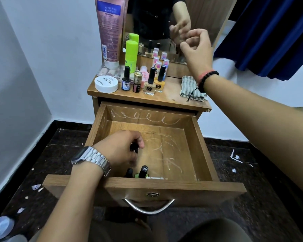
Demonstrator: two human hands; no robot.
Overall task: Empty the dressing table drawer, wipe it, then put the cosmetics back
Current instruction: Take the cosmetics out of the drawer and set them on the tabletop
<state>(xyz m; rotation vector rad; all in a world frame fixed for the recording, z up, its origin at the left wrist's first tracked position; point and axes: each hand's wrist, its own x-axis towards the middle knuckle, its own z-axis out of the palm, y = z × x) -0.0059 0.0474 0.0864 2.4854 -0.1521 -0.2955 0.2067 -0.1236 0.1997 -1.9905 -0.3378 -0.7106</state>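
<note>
Scratched wooden drawer [164, 151] stands open below the table [171, 95]. Inside it, the left hand [120, 149] curls around a small dark item (unclear); two black-capped bottles [143, 171] stand at its front. Right hand [197, 45] hovers above, loosely curled, empty.

Small dark item [134, 147] in curled left hand [120, 148], mostly covered by fingers; kind not tellable. Bottles [140, 172] at drawer [175, 189] front, hidden below the caps by the front panel. Right hand [197, 48] motion-blurred, fingers loosely curled; anything pinched not tellable. Pink tube [109, 30] cut off at top edge. Round object [0, 227] at lower left corner, blurred and clipped.
</note>
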